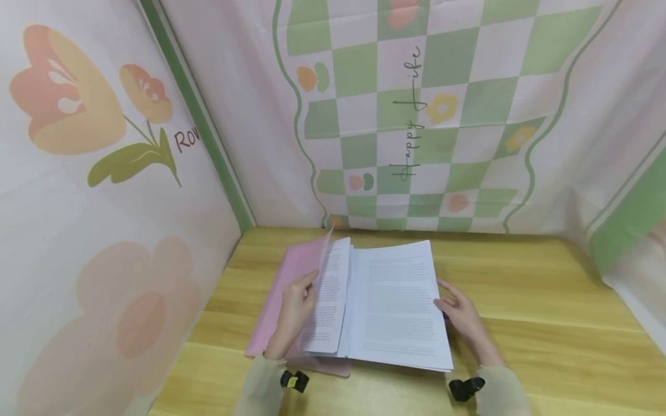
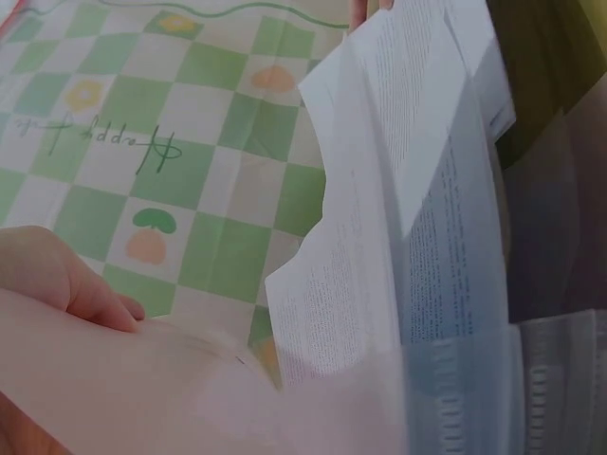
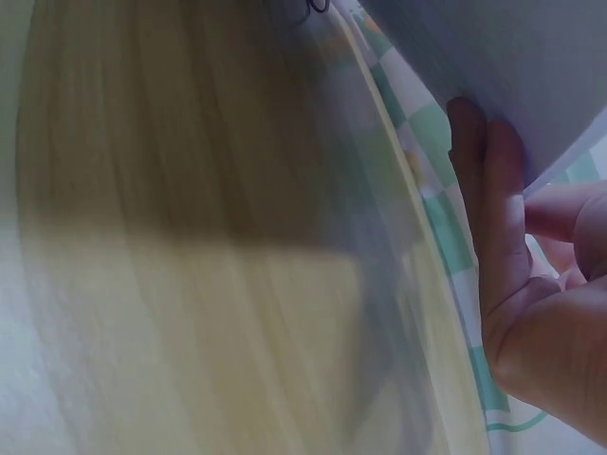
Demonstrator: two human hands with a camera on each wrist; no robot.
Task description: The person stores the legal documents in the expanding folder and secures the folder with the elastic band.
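Observation:
My left hand (image 1: 296, 303) pinches the raised translucent pink cover (image 2: 171, 379) of a folder (image 1: 288, 268). This folder lies on the left of the wooden table, its cover standing up at a slant. Beside it, a stack of printed sheets (image 1: 403, 303) lies spread like an open booklet, and the left-hand pages (image 1: 333, 294) tilt up against the cover. At the right edge of the stack my right hand (image 1: 463, 315) holds the sheets, thumb on top and fingers underneath. In the right wrist view, that hand (image 3: 541, 303) grips the lifted paper edge (image 3: 512, 66).
The wooden table (image 1: 546, 312) extends to the right of the papers. A curtain with green checks (image 1: 400, 115) hangs behind it, and a flowered curtain (image 1: 104, 219) borders the left side. Each wrist carries a small black camera mount, the right one (image 1: 466, 389) near the papers' corner.

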